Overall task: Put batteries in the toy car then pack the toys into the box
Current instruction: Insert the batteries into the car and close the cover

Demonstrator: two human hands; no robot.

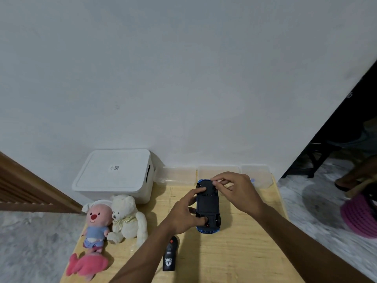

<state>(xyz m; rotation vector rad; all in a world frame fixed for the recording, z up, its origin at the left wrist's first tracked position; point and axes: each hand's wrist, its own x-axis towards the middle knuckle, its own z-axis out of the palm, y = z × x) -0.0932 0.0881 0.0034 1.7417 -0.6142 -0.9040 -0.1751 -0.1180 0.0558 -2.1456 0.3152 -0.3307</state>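
A blue toy car [208, 209] lies upside down on the wooden table [234, 252], its black underside facing up. My left hand [184, 213] grips the car's left side, thumb pressed near the rear axle. My right hand [234, 190] hovers over the car's far end with fingertips pinched at the underside; whether they hold something small I cannot tell. A white lidded box [114, 174] stands at the back left against the wall. No batteries are visible.
A pink beaver plush [94, 227], a white teddy bear [126, 217] and a pink plush [85, 266] lie at the table's left. A black remote control [170, 256] rests near the front. Clear plastic containers [218, 172] line the wall. A pink stool [361, 217] stands on the floor at right.
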